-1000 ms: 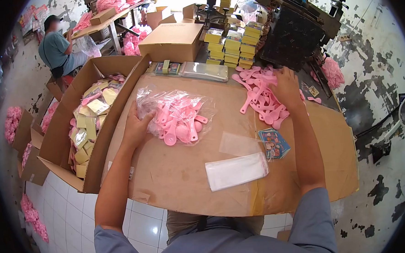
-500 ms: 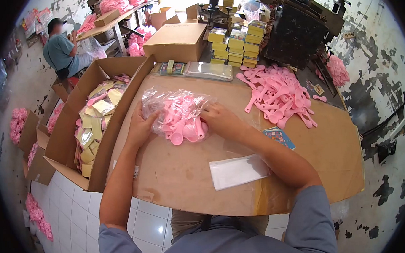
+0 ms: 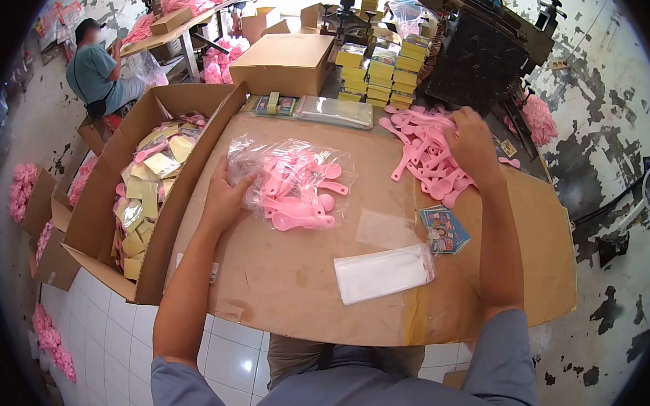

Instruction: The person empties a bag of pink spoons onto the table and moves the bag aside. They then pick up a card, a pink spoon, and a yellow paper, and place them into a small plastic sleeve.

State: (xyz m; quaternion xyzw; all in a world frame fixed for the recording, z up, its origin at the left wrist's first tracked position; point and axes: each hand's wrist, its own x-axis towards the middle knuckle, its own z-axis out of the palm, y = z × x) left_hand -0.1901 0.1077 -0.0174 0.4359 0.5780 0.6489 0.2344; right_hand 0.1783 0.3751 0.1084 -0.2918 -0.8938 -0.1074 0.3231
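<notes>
My left hand (image 3: 229, 190) grips the left edge of a clear plastic bag (image 3: 341, 158) lying on the cardboard-covered table (image 3: 270, 279). Pink spoons (image 3: 296, 210) sit inside and at the mouth of this bag. At the right, my right hand (image 3: 472, 140) reaches over a loose pile of pink spoons (image 3: 429, 153), its fingers bent down at the pile's upper right; what they hold, if anything, is hidden. Nearer to me lie a stack of clear sleeves (image 3: 384, 273) and several blue printed cards (image 3: 444, 230).
An open carton (image 3: 156, 274) of packed bags stands left of the table. A closed box (image 3: 281, 62), stacked yellow-edged card bundles (image 3: 377, 75) and a dark machine (image 3: 472, 55) line the back. Another person (image 3: 94, 72) sits at the far left.
My right hand has left the bag and moved right to the spoon pile. The spoons in the bag have spread out. More of the blue cards and a thin clear sheet now show.
</notes>
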